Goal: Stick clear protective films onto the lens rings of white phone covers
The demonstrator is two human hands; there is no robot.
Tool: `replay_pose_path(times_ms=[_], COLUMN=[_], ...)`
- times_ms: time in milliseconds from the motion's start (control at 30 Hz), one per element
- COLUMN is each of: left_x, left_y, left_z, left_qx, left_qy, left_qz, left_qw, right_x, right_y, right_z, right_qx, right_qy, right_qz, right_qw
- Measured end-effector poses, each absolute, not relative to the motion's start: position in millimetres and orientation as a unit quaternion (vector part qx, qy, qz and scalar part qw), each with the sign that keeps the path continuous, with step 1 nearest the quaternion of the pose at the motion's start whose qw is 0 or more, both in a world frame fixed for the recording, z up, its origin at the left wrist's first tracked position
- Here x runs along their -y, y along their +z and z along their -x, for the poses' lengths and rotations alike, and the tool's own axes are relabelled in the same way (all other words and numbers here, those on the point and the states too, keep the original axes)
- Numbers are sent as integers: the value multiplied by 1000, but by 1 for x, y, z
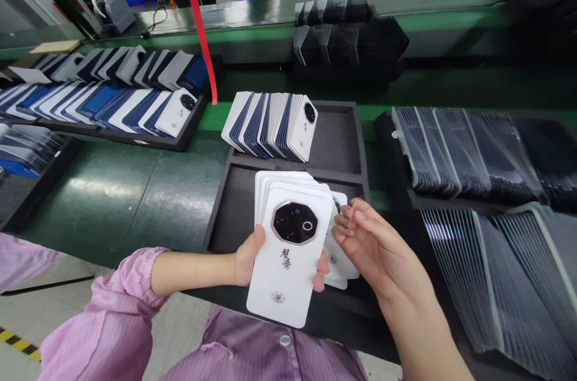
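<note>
My left hand is closed around a stack of white phone back covers, each with a dark octagonal camera ring; thumb on the left edge, fingertips on the right edge. My right hand sits just right of the stack, fingers bent and pressed on another white cover that fans out behind it. Both hands hover over the near compartment of a black tray. A leaning row of white and blue covers fills the tray's far compartment.
A black tray of white and blue covers lies at the left on the green bench. Trays of dark clear-wrapped parts fill the right side; another dark stack sits at the back. A red strap hangs down.
</note>
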State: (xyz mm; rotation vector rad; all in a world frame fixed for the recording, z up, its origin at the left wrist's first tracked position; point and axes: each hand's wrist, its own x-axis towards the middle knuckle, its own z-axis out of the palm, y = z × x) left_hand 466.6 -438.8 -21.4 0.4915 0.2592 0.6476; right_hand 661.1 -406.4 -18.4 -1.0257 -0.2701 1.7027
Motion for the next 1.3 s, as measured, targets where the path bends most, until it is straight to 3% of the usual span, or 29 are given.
replay_pose_path(times_ms=[1300], left_x=[439], left_y=[-21], left_z=[-466], left_qx=[-136], left_qy=[339], left_qz=[-229], left_qw=[902], right_x=[412], right_y=[-17], right_z=[-665], right_qx=[128], right_qy=[730], right_qz=[431], right_qw=[515])
